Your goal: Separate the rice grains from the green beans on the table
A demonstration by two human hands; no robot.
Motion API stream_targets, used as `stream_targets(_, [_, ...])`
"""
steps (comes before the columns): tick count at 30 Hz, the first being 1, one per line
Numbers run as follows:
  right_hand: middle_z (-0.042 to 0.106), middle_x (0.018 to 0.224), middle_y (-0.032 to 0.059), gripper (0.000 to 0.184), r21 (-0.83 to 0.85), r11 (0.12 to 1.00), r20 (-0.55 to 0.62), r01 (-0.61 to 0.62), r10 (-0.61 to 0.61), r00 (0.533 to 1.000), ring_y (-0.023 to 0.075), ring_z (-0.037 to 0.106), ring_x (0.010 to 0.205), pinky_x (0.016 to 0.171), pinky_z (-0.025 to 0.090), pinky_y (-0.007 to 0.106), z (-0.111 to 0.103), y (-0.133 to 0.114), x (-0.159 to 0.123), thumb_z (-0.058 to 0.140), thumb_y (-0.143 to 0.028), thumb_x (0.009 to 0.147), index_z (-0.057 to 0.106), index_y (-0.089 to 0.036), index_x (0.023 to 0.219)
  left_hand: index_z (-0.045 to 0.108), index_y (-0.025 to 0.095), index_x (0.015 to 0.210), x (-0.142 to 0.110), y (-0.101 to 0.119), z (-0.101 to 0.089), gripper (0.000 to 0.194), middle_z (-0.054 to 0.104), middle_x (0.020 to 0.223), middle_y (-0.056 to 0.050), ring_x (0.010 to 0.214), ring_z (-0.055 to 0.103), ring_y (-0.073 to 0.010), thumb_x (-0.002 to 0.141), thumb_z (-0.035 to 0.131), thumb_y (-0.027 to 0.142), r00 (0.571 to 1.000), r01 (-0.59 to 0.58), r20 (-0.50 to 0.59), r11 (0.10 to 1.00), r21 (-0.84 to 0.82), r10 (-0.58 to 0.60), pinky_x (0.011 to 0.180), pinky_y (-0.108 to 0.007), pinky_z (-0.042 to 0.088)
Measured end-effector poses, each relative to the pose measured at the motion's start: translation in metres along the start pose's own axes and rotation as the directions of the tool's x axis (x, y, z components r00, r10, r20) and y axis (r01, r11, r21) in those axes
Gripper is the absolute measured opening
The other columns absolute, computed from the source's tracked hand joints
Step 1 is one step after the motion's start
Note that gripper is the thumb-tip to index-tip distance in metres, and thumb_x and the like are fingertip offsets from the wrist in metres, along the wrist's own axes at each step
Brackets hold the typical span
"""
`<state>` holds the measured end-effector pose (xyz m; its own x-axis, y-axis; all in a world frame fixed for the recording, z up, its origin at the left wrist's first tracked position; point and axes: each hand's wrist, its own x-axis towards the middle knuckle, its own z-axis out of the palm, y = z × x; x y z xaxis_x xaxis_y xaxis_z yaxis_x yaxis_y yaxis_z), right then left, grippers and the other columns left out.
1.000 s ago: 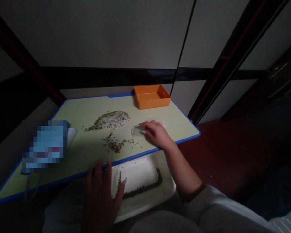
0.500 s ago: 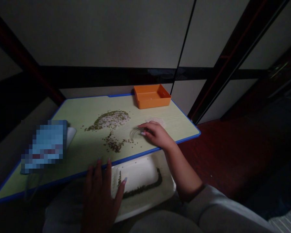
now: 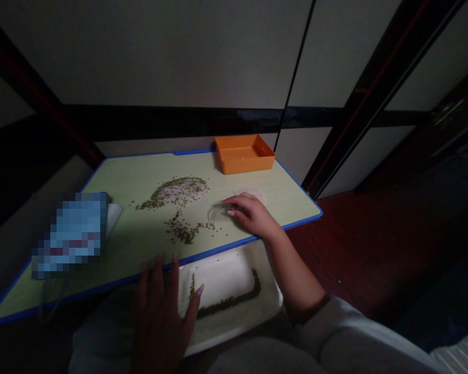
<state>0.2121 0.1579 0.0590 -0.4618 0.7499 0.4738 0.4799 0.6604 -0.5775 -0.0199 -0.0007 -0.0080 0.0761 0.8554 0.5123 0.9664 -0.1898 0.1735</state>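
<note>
My right hand (image 3: 251, 215) rests low over the table, thumb and fingers closed around the near side of a clear, round-edged piece (image 3: 215, 212), perhaps a small see-through dish or lid. Behind that hand lies a patch of pale grains (image 3: 253, 194), partly covered. To its left is a heap of white grains mixed with green beans (image 3: 181, 191). Nearer me, a smaller scatter of dark beans (image 3: 184, 231) spreads out. My left hand (image 3: 161, 301) is open, fingers spread at the table's front edge, thumb over a white tray (image 3: 234, 332) holding dark green beans along its sides.
The pale table (image 3: 132, 171) has a blue rim. An orange box (image 3: 245, 165) stands at its back right corner. A blurred blue item (image 3: 76, 231) lies at the left, with a white object (image 3: 114, 213) beside it. Cabinet panels (image 3: 179, 57) rise behind the table.
</note>
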Motion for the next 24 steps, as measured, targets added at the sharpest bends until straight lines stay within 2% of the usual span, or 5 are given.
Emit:
stream_targets(5, [0.069, 0.112, 0.0069, 0.026, -0.053, 0.998, -0.015, -0.032, 0.031, 0.999, 0.0186, 0.059, 0.102, 0.092, 0.040, 0.033, 0.0021, 0.0003, 0.0013, 0.056, -0.023, 0.092, 0.064, -0.021, 0.116, 0.018, 0.016, 0.151, 0.0018, 0.0014, -0.0009, 0.076, 0.019, 0.159, -0.020, 0.147, 0.013, -0.0378, 0.086, 0.048, 0.041, 1.000, 0.002, -0.003, 1.000, 0.009, -0.002, 0.116, -0.059, 0.025])
stream_targets(10, [0.071, 0.101, 0.0053, 0.014, -0.103, 0.992, -0.013, -0.066, 0.065, 0.998, 0.0182, 0.061, 0.096, 0.089, 0.038, 0.031, 0.0036, 0.0002, 0.0019, 0.057, -0.024, 0.091, 0.066, -0.021, 0.102, 0.020, 0.015, 0.150, 0.0023, 0.0018, 0.0001, 0.076, 0.021, 0.158, -0.020, 0.147, 0.015, -0.0387, 0.086, 0.049, 0.041, 1.000, -0.002, -0.006, 1.000, 0.015, 0.002, 0.115, -0.059, 0.025])
stream_targets(14, [0.070, 0.093, 0.0037, 0.009, -0.100, 0.994, -0.031, -0.049, 0.046, 0.998, 0.0174, 0.061, 0.091, 0.088, 0.037, 0.029, 0.0037, -0.0010, 0.0012, 0.058, -0.027, 0.091, 0.064, -0.020, 0.093, 0.022, 0.014, 0.150, 0.0018, 0.0029, -0.0001, 0.074, 0.022, 0.157, -0.021, 0.146, 0.016, -0.0390, 0.086, 0.049, 0.041, 1.000, 0.005, -0.021, 1.000, 0.011, -0.005, 0.115, -0.059, 0.026])
stream_targets(24, [0.071, 0.096, 0.0037, 0.012, -0.106, 0.994, 0.024, 0.007, -0.005, 1.000, 0.0169, 0.061, 0.094, 0.089, 0.035, 0.030, 0.0025, -0.0019, 0.0004, 0.057, -0.029, 0.093, 0.065, -0.021, 0.098, 0.020, 0.014, 0.150, 0.0018, 0.0010, -0.0001, 0.076, 0.018, 0.159, -0.020, 0.148, 0.013, -0.0375, 0.085, 0.049, 0.041, 1.000, -0.003, 0.000, 1.000, 0.006, 0.003, 0.116, -0.058, 0.024])
